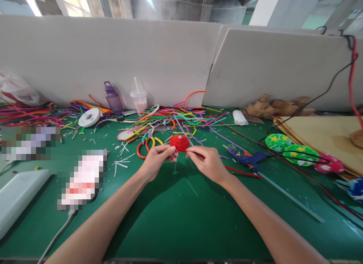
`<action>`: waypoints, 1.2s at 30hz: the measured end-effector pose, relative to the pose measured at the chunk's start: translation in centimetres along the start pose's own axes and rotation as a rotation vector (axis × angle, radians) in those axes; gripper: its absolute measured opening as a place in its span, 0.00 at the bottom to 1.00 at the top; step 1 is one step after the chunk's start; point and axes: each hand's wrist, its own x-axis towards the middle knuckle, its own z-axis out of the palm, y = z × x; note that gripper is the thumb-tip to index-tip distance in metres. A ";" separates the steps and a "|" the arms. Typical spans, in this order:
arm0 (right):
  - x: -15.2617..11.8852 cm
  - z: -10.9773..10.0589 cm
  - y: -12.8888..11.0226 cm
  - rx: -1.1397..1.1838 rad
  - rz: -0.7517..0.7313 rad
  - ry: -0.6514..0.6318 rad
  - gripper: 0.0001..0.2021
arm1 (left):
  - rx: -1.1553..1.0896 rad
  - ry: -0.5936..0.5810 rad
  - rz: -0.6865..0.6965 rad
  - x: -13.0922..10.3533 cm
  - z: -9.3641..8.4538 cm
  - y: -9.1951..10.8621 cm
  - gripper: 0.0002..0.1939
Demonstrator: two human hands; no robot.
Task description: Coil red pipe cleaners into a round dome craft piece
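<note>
Between my two hands is a small red fuzzy disc [179, 143], coiled like pipe cleaner, with a pale spot near its top. My left hand [159, 158] pinches its left edge with thumb and fingers. On the other side my right hand [207, 162] grips its lower right edge between thumb and forefinger. A thin pale strand hangs below the disc. Scissors with red and yellow handles [143, 149] lie just behind my left hand. Loose coloured pipe cleaners [170, 118] are heaped beyond the disc. To the right of my right hand rests a blue glue gun [248, 159] with a long clear stick.
A white power bank [21, 196] and a blurred-out object with a cable [85, 177] lie left. Behind stand a purple bottle [113, 98] and a lidded cup [138, 99]. Decorated green discs [301, 154], brown card sheets [317, 133] and a red cable [306, 177] occupy the right.
</note>
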 end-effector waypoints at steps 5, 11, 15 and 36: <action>0.1 0.0 0.1 0.026 0.017 -0.019 0.08 | 0.047 -0.004 0.030 0.0 0.1 -0.2 0.14; 0.2 0.0 0.1 0.037 0.018 -0.018 0.08 | 0.163 0.016 0.066 -0.2 0.2 -0.2 0.12; 0.1 0.1 0.1 0.027 0.005 -0.005 0.07 | 0.225 0.044 0.092 -0.1 0.2 -0.2 0.13; 0.3 -1.0 0.5 -0.125 -0.141 0.083 0.06 | 0.216 0.035 0.047 0.1 0.0 0.0 0.14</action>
